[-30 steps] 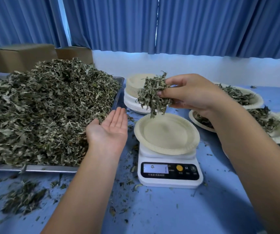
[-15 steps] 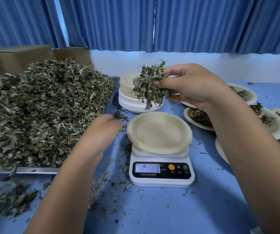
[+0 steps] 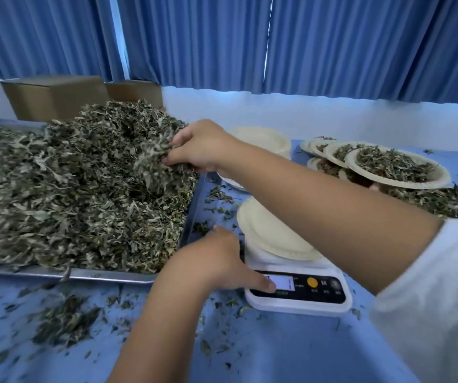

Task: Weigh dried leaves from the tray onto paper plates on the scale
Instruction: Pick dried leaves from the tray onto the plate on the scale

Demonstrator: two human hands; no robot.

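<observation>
Dried leaves (image 3: 70,189) heaped on the metal tray (image 3: 106,275) at the left, a tuft (image 3: 153,158) at the heap's far right edge pinched in the curled fingers of the right hand (image 3: 203,146), arm reaching across. Just right of the tray, an empty paper plate (image 3: 266,233) on the white scale (image 3: 299,302), with the left hand (image 3: 216,261) beside it, back up, one outstretched digit, probably the thumb, touching the display panel, other fingers blurred. Farther off, a stack of plates (image 3: 263,139) and filled plates (image 3: 352,164) at the right on the blue table (image 3: 277,349), leaf crumbs scattered near.
</observation>
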